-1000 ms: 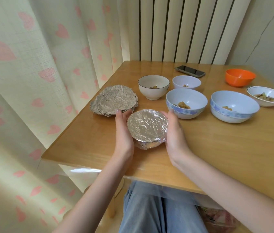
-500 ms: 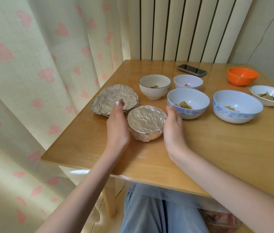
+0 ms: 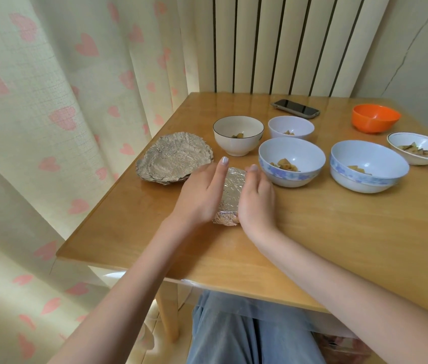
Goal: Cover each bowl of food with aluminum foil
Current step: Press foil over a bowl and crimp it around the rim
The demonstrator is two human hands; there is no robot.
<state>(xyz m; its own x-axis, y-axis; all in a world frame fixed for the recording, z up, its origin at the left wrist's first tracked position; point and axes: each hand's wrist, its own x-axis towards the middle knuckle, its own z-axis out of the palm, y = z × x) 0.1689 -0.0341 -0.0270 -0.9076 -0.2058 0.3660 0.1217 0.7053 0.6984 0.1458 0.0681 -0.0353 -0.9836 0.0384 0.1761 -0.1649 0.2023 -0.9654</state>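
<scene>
I see the foil-covered bowl [image 3: 230, 199] near the front left of the tabletop [image 3: 339, 232], its foil crinkled, shiny and pulled tight over the rim, with a rumpled skirt showing at the near side. My left hand [image 3: 202, 195] lies against its left side and my right hand [image 3: 256, 199] against its right; the fingers of both look straight and pressed on the foil, so each grip is flat, not curled round it. Just behind and left sits a stack of foil sheets [image 3: 173, 161], dished and wrinkled. Beyond are uncovered bowls with food: a white bowl [image 3: 237, 139], a small bowl [image 3: 291, 127], two blue bowls [image 3: 291, 161] [image 3: 369, 166] and a shallow bowl [image 3: 420, 148]. An orange bowl [image 3: 375, 118] and a phone [image 3: 295, 108] lie farther back.
</scene>
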